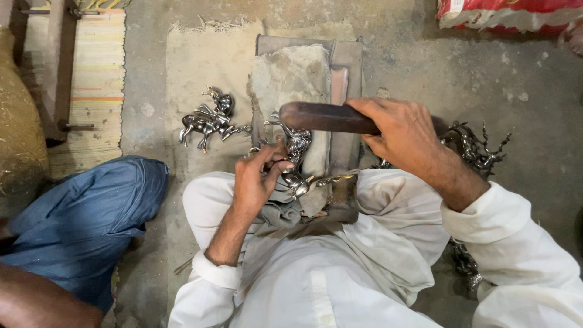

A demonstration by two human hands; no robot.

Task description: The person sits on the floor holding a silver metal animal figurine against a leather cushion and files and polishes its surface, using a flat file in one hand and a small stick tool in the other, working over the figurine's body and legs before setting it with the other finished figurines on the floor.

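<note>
White-clothed lap (340, 273) fills the near edge, its lower part cut off. Left hand (258, 176) pinches a shiny metal figurine (296, 149) against a worn block (291, 79), fingers closed on it; its lower half is hidden by a rag (285, 209). Right hand (404, 133) is clamped round a dark file (325, 116). More figurines (209, 118) lie on cloth (194, 61); a tangled pile (477, 149) is hard to read.

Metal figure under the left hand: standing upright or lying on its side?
Lying down: the metal figure rests flat across the cloth-covered block, pinned by the left hand.
</note>
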